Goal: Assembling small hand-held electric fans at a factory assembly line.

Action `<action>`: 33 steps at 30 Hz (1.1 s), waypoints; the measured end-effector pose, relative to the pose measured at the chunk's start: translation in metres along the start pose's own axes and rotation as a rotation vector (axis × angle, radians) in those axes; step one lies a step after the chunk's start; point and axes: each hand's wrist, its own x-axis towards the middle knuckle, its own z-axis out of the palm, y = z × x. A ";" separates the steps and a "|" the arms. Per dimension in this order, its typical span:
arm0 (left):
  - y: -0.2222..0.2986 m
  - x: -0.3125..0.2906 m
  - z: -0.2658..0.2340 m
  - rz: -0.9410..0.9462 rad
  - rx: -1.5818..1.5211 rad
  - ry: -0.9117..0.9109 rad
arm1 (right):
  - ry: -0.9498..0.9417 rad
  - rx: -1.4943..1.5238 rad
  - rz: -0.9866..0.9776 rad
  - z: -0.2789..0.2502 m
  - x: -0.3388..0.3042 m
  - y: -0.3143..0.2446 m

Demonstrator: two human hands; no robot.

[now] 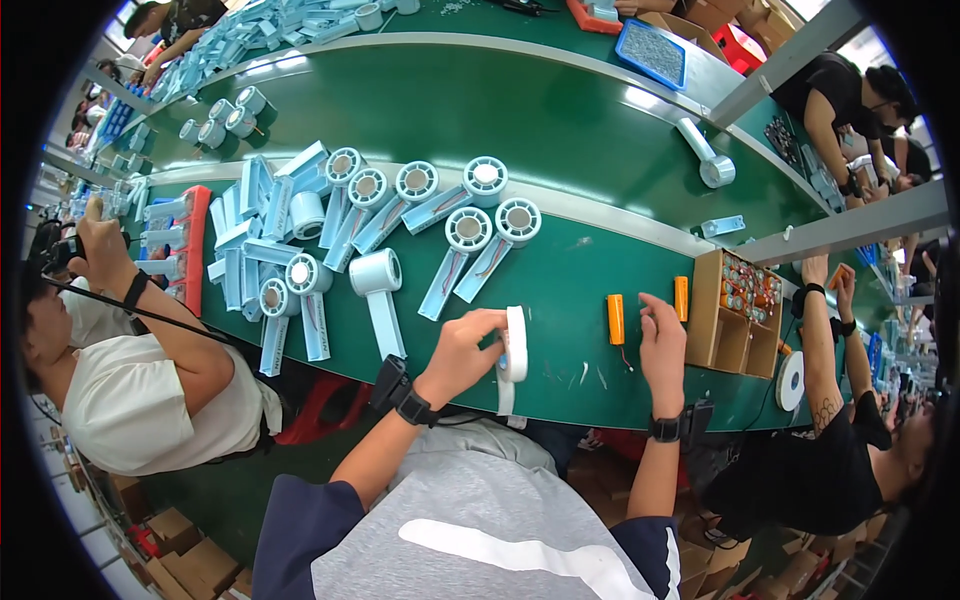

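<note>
My left hand (458, 352) is closed on a roll of white tape (517, 345), held upright near the table's front edge with a loose strip hanging down from it. My right hand (662, 345) is open with its fingers stretched forward, low over the table. Just left of it lies an orange cylindrical battery (615, 318) with a short wire at its near end. A second orange battery (681, 298) lies beyond its fingers, to the right. Left of the tape, a light-blue handheld fan housing (377, 285) rests with its handle toward me.
Several light-blue fan housings (468, 230) with round heads spread over the left and middle. A cardboard box (707, 310) with compartments of orange batteries stands right, beside a white reel (790, 380). A green conveyor belt (400, 110) runs behind. Co-workers sit on both sides.
</note>
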 end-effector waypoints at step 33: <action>0.006 -0.008 -0.007 -0.046 -0.167 -0.066 | -0.387 -0.311 -0.577 -0.008 -0.008 -0.041</action>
